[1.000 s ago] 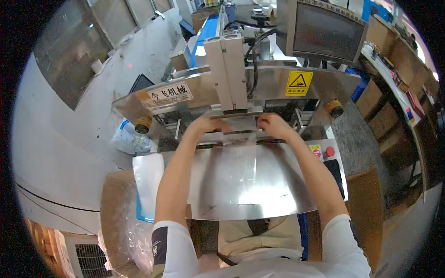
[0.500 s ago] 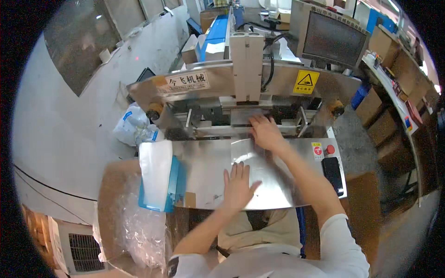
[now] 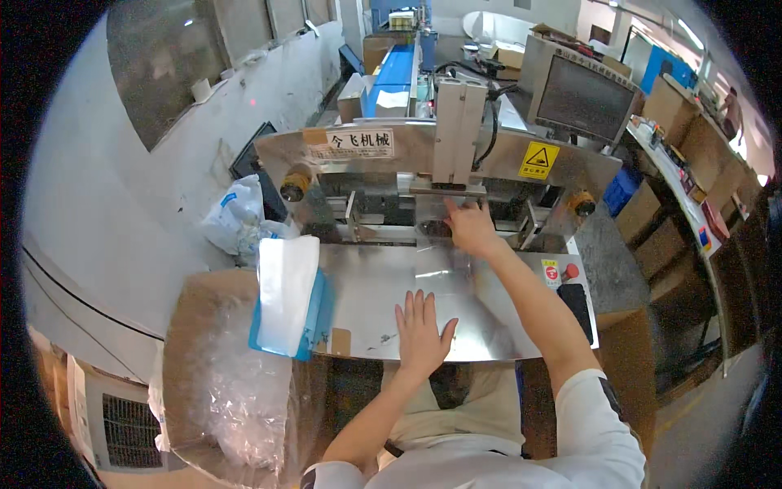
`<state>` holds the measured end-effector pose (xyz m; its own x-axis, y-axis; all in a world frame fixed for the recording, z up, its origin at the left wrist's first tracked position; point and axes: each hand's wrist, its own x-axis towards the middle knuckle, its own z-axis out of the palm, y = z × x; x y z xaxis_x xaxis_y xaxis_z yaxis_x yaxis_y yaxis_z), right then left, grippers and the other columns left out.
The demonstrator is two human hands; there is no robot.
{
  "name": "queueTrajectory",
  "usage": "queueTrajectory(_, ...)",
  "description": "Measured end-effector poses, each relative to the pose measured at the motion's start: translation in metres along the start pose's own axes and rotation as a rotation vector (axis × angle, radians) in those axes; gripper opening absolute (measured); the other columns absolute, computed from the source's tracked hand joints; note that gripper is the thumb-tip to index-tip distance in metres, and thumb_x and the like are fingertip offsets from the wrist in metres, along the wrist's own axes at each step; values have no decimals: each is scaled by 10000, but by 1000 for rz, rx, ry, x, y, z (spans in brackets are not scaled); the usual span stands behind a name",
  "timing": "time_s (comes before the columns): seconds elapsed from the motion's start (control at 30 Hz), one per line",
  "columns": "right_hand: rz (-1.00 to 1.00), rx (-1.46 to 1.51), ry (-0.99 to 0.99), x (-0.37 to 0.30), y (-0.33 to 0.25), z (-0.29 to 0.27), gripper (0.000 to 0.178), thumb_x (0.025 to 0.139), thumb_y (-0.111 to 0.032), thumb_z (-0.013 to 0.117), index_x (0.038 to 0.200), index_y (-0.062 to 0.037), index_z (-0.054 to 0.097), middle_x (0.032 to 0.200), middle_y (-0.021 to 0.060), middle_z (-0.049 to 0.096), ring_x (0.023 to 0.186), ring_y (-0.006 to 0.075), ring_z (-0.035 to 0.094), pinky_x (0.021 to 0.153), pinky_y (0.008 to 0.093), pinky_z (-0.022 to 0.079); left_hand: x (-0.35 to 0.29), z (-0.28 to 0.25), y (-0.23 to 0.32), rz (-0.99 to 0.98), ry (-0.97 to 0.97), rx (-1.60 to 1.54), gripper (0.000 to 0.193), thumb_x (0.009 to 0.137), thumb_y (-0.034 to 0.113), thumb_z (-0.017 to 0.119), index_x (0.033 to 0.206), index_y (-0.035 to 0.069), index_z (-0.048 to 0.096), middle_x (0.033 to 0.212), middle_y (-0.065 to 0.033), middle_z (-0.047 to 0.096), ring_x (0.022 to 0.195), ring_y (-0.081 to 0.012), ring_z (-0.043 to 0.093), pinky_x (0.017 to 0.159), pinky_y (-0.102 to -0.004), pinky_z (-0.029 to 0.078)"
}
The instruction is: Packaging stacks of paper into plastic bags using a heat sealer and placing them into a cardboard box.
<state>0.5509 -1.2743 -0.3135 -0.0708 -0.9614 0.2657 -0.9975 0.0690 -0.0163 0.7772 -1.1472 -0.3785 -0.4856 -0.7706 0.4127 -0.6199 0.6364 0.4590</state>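
Note:
My left hand [image 3: 422,334] lies flat with spread fingers on the shiny metal worktop [image 3: 366,293], near its front edge. Farther in, my right hand [image 3: 472,230] reaches to the machine's slot, its fingers apart and the index finger stretched out beside a clear plastic sheet or bag [image 3: 440,265]. This see-through piece runs from the slot toward me over the worktop. Whether the right fingertips press on it is hard to see. Just beyond them is a metal bar [image 3: 448,190] under the upright press column [image 3: 459,130].
A blue holder [image 3: 320,318] with a stack of white sheets [image 3: 285,285] stands at the left. Below it is a carton of clear plastic [image 3: 244,407]. On the right are a black phone [image 3: 575,311] and a red button [image 3: 570,271]. A monitor [image 3: 582,94] stands behind.
My right hand has changed from lying flat to pointing the index finger at the slot. The left hand stays flat on the worktop. The whole view has shifted somewhat.

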Motion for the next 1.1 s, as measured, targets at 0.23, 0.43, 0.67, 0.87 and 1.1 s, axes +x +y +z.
queueTrajectory(0.23,-76,-123,8,18,7,-3,390,828,-166,612,1206,-69,594,988,161,722,1007,355,674,904,571,447,-1,0,-3,-3,72,-14,688,944,380,626,1389,-94,402,1433,-318,416,1387,-500,323,1129,-649,219)
queueTrajectory(0.43,-69,-50,-147,26,10,-11,239,888,-198,579,1062,-47,643,976,180,708,1001,367,666,879,532,469,0,-1,-2,-47,97,-63,714,929,365,650,1400,-101,385,1447,-332,396,1399,-505,304,1147,-630,205)
queueTrajectory(0.67,-134,-124,-56,27,19,-4,263,946,-246,549,1105,-50,623,988,177,713,988,372,671,903,528,464,2,-1,-5,-141,168,-204,766,908,353,672,1422,-106,338,1480,-339,342,1421,-511,254,1164,-619,177)
queueTrajectory(0.87,-108,-130,60,3,22,-5,404,964,-213,517,1320,-23,513,1242,240,613,1220,409,546,1032,515,408,1,-1,-5,-122,182,-231,784,902,352,677,1429,-103,319,1490,-336,326,1422,-514,248,1169,-613,174)
queueTrajectory(1.1,51,573,132,-132,0,-49,592,970,-118,551,1510,-23,328,1411,244,523,1339,424,464,1109,456,368,-1,1,-10,-107,196,-207,775,911,336,677,1434,-104,312,1480,-340,338,1407,-524,267,1163,-606,190)
